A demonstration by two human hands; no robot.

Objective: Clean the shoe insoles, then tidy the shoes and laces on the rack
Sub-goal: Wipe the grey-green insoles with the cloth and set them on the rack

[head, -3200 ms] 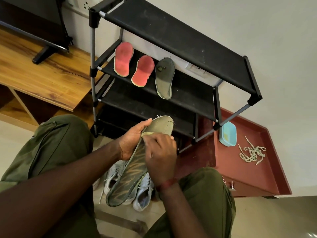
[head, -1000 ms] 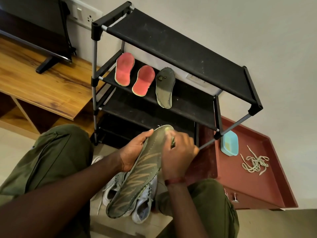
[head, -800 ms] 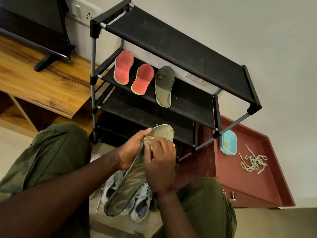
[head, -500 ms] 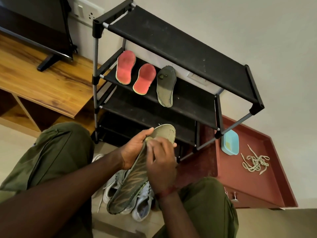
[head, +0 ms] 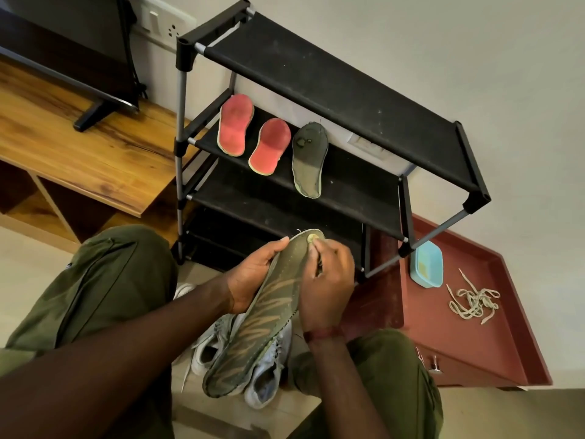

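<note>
Insole-cleaning step: my left grip (head: 253, 277) clasps the green insole (head: 266, 324), my right grip (head: 329, 280) pinches a small yellowish pad (head: 312, 238) on its far end; next, I'd rub down its length.

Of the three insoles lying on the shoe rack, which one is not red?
The dark olive-green insole, rightmost on the black rack's second shelf. The left red insole and middle red insole both have pale green edges.

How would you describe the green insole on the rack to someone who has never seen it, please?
Find the black shoe rack against the wall; on its second shelf down, three insoles lie in a row. The green insole is the rightmost, dull olive, whereas the other two insoles are red.
</note>
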